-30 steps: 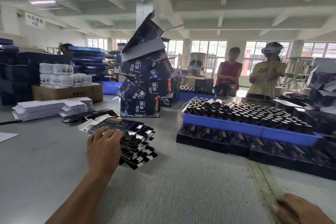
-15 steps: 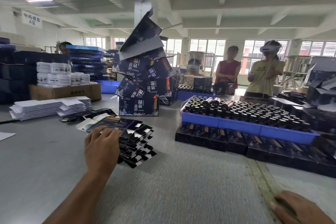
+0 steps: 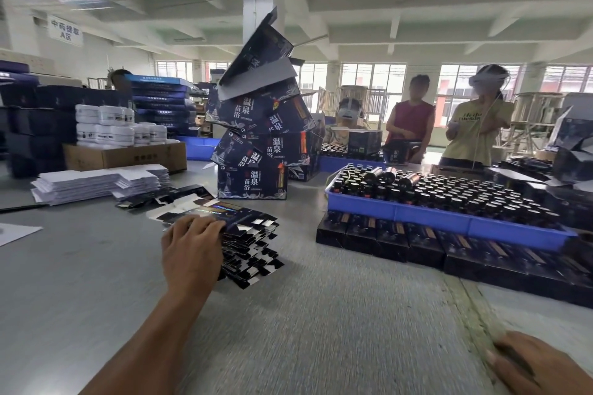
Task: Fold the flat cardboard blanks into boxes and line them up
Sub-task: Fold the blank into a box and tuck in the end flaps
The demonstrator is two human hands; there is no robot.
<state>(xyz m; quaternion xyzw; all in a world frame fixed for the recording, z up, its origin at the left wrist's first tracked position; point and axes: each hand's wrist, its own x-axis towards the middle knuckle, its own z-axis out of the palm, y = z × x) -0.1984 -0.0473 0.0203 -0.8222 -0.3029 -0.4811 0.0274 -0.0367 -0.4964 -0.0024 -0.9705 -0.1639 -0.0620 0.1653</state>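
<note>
I read 温泉 苗浴 in pale characters on the dark blue cartons point(image 3: 253, 181) piled in a leaning tower at the far middle of the grey table point(image 3: 321, 314). A wall sign point(image 3: 65, 31) at upper left reads 中药提取 A区. One onlooker's yellow shirt point(image 3: 471, 135) carries lettering too blurred for me to make out.

My left hand point(image 3: 192, 248) rests on the near-left edge of the stack of flat blanks point(image 3: 248, 244), fingers curled over the top sheet; I cannot tell whether they pinch it. The blanks are dark blue-black with white notched tabs, fanned unevenly, lying left of centre on the table. A row of finished dark boxes point(image 3: 401, 240) lines up under the blue tray point(image 3: 449, 218) of bottles. My right hand point(image 3: 539, 365) lies at the lower right corner, cropped, its grip unclear.
</note>
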